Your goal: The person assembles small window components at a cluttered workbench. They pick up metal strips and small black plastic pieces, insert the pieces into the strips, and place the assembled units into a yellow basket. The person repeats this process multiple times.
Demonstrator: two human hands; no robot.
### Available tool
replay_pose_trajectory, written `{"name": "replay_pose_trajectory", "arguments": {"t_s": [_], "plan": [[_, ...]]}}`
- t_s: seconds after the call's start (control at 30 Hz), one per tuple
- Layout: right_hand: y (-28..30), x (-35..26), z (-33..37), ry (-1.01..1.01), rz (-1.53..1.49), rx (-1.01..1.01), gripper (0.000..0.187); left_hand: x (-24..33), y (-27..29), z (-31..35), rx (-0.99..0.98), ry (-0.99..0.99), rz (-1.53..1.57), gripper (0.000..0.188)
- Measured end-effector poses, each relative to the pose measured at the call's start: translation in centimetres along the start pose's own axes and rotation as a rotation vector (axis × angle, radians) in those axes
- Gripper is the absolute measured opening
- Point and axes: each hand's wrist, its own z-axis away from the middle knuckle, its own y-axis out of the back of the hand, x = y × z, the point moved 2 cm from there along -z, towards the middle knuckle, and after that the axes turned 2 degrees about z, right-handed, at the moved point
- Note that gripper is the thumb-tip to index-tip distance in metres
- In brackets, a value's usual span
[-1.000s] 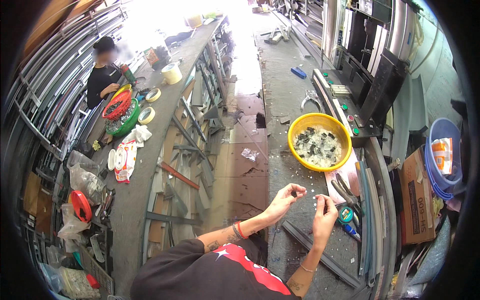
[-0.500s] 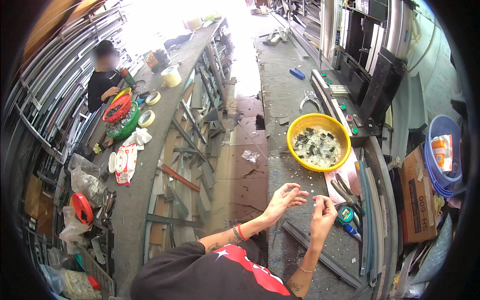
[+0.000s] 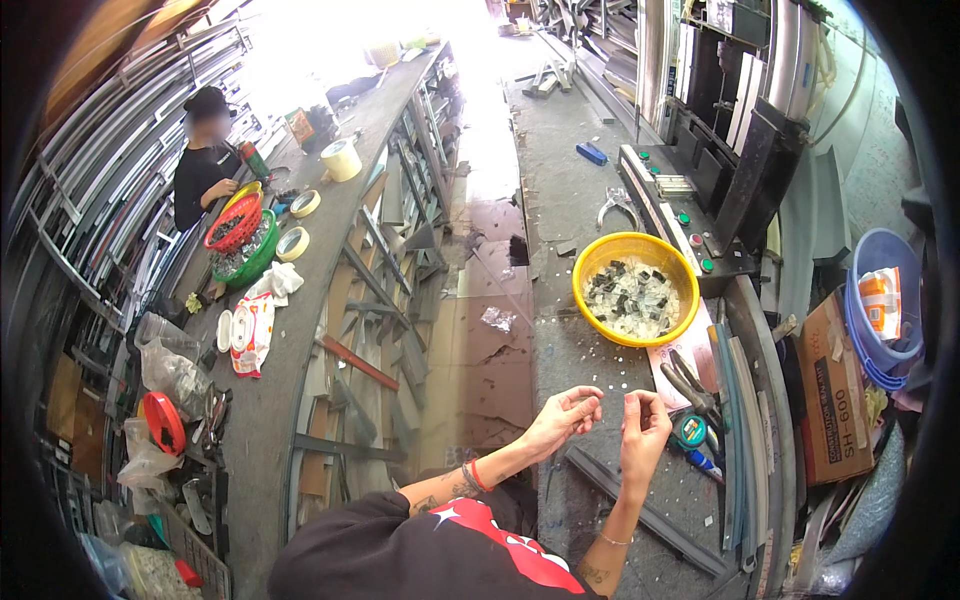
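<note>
Both hands are raised over the right-hand workbench (image 3: 560, 250), a small gap between them. Thumb and fingers of my left hand (image 3: 562, 420) are drawn together; whether a small piece is between them is too small to see. My right hand (image 3: 645, 432) is closed in a pinch, its fingertips pointing up, and whatever it holds cannot be made out. Just beyond them stands a yellow plastic basket (image 3: 583, 308) with many small whitish, clear and black pieces (image 3: 640, 300) inside. Tiny white bits lie scattered on the bench near my fingertips.
Right of my hands are pliers (image 3: 685, 380), a tape measure (image 3: 692, 431) and strips (image 3: 735, 440). A dark metal profile (image 3: 650, 515) lies beneath my right forearm. A machine (image 3: 700, 180) stands beyond. Across the aisle, a person (image 3: 205, 165) works by red (image 3: 232, 222) and green baskets (image 3: 245, 270).
My left hand's fingers, spread before, have curled together, and the hand has dropped slightly. My right hand has stayed almost in place, still pinched.
</note>
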Motion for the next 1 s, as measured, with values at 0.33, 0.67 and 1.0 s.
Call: {"name": "replay_pose_trajectory", "arguments": {"t_s": [0.33, 0.67, 1.0], "plan": [[-0.6, -0.2, 0.3, -0.034, 0.178, -0.296, 0.014, -0.1, 0.3, -0.4, 0.118, -0.084, 0.067, 0.027], [-0.6, -0.2, 0.4, 0.077, 0.547, -0.437, 0.017, -0.3, 2.1, -0.6, 0.192, -0.122, 0.172, 0.022], [-0.4, 0.0, 0.6, 0.176, 0.337, -0.530, 0.026, 0.7, -0.5, -0.1, 0.070, -0.227, -0.196, 0.022]]}}
